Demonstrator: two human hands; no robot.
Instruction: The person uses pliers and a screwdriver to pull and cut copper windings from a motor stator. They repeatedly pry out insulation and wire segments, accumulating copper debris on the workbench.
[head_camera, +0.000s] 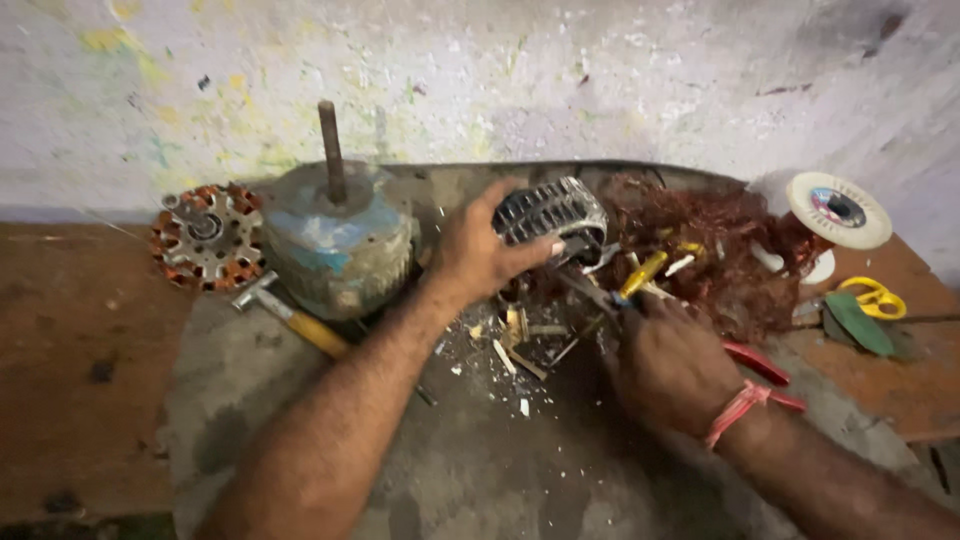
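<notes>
A person's left hand (478, 250) grips a slotted motor stator (550, 212) tilted on the workbench (300, 440), while the right hand (665, 365) closes around red-handled pliers (600, 295) biting beneath it, likely slipping toward the thumb if wire snaps.

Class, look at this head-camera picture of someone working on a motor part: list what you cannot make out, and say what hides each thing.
1. Jaws of the red-handled pliers: covered by the right hand.
2. Near side of the stator: covered by the left hand.
3. Hammer handle end: passes under the left forearm.
4. Scraps between the hands: too small and blurred.
5. Both elbows: cut off by the bottom edge.
</notes>
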